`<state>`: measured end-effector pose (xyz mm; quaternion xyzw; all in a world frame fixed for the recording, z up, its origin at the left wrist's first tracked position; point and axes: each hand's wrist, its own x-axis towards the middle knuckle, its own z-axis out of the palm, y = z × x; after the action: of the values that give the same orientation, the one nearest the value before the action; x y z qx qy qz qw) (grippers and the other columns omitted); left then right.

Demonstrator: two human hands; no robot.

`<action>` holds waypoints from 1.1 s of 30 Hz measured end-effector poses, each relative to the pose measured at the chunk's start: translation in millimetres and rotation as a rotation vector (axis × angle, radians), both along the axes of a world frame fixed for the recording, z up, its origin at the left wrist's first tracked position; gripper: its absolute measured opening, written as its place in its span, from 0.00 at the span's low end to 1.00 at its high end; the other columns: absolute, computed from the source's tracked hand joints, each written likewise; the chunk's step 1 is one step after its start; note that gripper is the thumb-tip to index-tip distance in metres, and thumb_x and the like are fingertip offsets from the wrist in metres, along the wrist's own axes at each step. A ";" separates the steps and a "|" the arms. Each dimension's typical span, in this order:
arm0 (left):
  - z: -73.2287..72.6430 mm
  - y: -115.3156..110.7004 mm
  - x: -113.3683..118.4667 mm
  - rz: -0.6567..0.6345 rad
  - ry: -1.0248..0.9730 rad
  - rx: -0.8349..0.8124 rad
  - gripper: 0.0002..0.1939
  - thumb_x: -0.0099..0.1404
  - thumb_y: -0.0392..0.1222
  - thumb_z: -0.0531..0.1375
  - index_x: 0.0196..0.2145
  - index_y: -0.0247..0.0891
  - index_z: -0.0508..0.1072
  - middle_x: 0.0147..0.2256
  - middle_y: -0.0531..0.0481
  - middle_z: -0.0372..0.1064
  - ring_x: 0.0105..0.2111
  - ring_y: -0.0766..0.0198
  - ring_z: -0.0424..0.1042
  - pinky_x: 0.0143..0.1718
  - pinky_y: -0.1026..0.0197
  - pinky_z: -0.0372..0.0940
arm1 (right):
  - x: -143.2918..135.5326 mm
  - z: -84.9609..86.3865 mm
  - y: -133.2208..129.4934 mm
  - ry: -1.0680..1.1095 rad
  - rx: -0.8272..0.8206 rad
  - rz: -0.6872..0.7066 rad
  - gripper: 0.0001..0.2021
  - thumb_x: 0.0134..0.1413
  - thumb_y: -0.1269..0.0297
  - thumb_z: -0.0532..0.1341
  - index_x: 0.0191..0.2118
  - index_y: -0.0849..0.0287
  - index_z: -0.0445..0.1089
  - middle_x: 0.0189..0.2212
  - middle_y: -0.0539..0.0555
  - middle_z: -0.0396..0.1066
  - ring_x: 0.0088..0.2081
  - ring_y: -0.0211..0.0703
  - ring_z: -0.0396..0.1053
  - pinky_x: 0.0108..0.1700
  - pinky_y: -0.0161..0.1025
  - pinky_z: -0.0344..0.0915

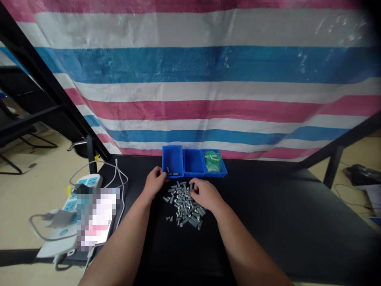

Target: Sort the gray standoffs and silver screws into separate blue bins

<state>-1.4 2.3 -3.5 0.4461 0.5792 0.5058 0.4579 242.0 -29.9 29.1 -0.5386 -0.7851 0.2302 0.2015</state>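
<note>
A pile of small silvery metal bolts (186, 204) lies on the black table, with a few pieces apart at its left. My left hand (155, 180) is at the near left corner of the left blue bin (172, 155), which holds a few metal pieces. Its fingers are bent, and whatever they hold is hidden. Over the upper right of the pile is my right hand (205, 192), fingers curled together near the bolts; anything between them is too small to name. The middle blue bin (194, 161) stands beside the left one. In the right blue bin (222, 171) lies a green bag (213, 161).
A white power strip (70, 204) with plugs and cables sits at the table's left, beside a pixelated device (99, 216). Behind the bins hangs a striped sheet (190, 91). Black frame bars (331, 167) slope at both sides.
</note>
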 end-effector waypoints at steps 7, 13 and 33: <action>-5.3 1.5 -1.7 0.000 0.021 -0.002 0.10 0.56 0.41 0.60 0.28 0.38 0.59 0.26 0.56 0.63 0.28 0.65 0.74 0.30 0.65 0.70 | 5.3 -1.1 1.5 0.158 0.081 0.022 0.06 0.48 0.72 0.61 0.33 0.55 0.67 0.26 0.46 0.67 0.28 0.37 0.64 0.30 0.33 0.55; -1.0 0.5 -0.5 -0.004 0.000 0.004 0.11 0.55 0.41 0.60 0.28 0.38 0.59 0.26 0.56 0.62 0.27 0.65 0.73 0.31 0.63 0.72 | 2.0 3.1 -1.0 0.443 -0.036 0.074 0.04 0.56 0.66 0.61 0.31 0.58 0.70 0.23 0.48 0.67 0.24 0.36 0.63 0.28 0.33 0.59; -2.0 0.6 -1.7 -0.014 0.036 0.001 0.09 0.56 0.41 0.59 0.28 0.38 0.60 0.26 0.55 0.64 0.27 0.63 0.74 0.30 0.63 0.70 | 11.0 3.9 3.0 0.471 0.013 0.021 0.07 0.59 0.63 0.62 0.39 0.58 0.74 0.24 0.48 0.68 0.24 0.37 0.64 0.28 0.34 0.60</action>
<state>-3.1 2.9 -5.5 0.4594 0.5840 0.4945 0.4509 253.0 -26.8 33.0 -0.4603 -0.7236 0.3464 0.3803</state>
